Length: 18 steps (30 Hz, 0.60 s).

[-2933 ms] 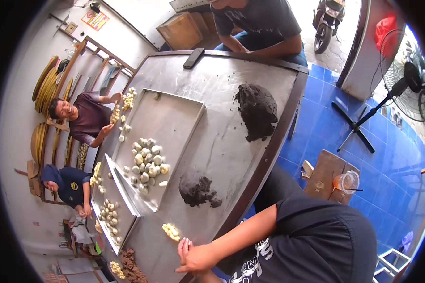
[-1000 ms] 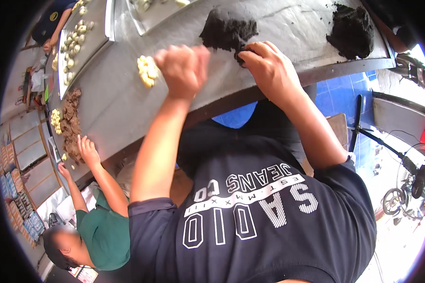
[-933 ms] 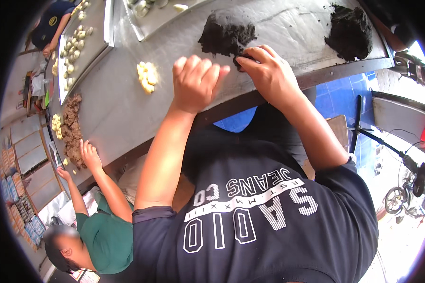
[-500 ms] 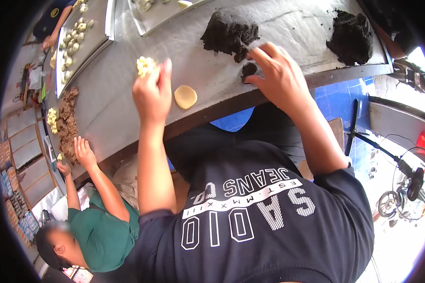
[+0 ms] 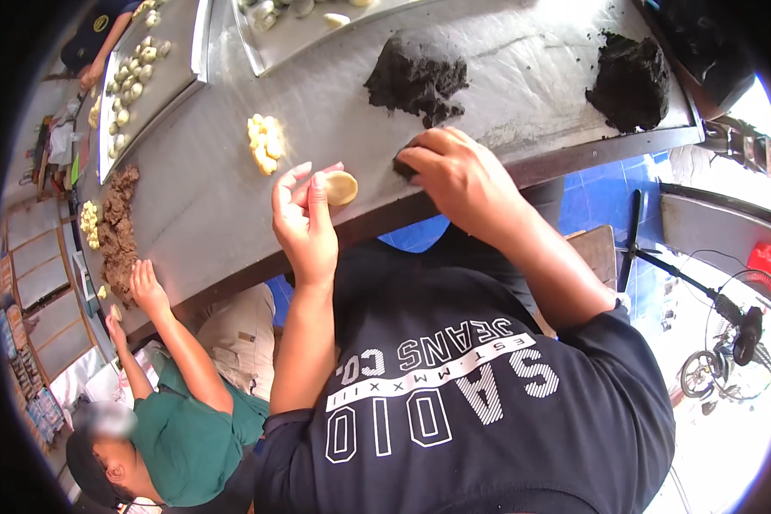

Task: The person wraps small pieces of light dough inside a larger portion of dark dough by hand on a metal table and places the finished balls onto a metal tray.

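Note:
My left hand [image 5: 307, 214] grips a flat, round, pale yellow dough disc [image 5: 341, 189] by its edge, above the near edge of the steel table [image 5: 206, 188]. To its right, my right hand [image 5: 454, 171] has its fingers curled around a small dark piece [image 5: 405, 164]. Just beyond that hand lies a crumbly black mound [image 5: 415, 73], with a second black mound [image 5: 630, 81] farther right. A cluster of small yellow dough pieces [image 5: 265, 141] sits to the left of and beyond my left hand.
Two metal trays [image 5: 195, 60] [image 5: 261, 60] hold pale round balls. A brown mass [image 5: 120, 223] and more yellow pieces [image 5: 90, 223] lie at left, where a green-shirted co-worker [image 5: 188, 428] works. Another person [image 5: 90, 47] is at top left. A fan stand [image 5: 651, 257] is at right.
My left hand moved from the yellow cluster to the disc, which it now lifts. My right hand has moved down and left with the dark piece, toward the table's near edge.

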{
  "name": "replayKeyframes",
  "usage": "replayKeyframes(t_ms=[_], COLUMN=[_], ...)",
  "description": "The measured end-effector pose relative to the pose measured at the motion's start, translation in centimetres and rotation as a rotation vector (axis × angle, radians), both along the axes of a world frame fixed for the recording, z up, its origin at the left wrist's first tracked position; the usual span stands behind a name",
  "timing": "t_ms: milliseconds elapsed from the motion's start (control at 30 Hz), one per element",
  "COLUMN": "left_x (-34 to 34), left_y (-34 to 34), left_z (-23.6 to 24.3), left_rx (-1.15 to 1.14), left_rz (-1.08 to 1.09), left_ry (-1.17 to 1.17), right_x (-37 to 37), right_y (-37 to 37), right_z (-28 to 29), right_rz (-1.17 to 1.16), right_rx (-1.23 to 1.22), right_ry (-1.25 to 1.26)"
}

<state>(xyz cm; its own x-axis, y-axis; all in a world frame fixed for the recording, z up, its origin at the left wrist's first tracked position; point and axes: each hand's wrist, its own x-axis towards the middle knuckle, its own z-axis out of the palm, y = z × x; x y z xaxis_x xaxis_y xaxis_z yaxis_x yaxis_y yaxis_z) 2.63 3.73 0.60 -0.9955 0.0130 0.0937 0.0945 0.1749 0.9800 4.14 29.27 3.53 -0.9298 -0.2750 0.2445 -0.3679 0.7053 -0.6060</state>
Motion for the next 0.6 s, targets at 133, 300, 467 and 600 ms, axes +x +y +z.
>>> replayKeyframes(t_ms=[133,300,467,600], left_x=[-0.2,-0.8,-3.1,-2.3], left_y=[2.7,3.0,-2.1,-1.4], left_z=[1.3,2.8,-1.2,1.3], left_rx=[0.245,0.473,-0.403,-0.619], left_rz=[-0.012,-0.039,-0.29,-0.195], left_ry=[-0.143,-0.202,0.323,0.371], right_x=[-0.6,-2.4,-2.7,-2.5], right_y=[-2.6,-2.5,-3.5,-4.3], right_z=[0.6,0.4,1.8,1.9], right_rz=[0.014,0.015,0.202,0.171], right_rx=[-0.261,-0.28,-0.29,-0.386], right_ry=[0.042,0.195,-0.071,0.058])
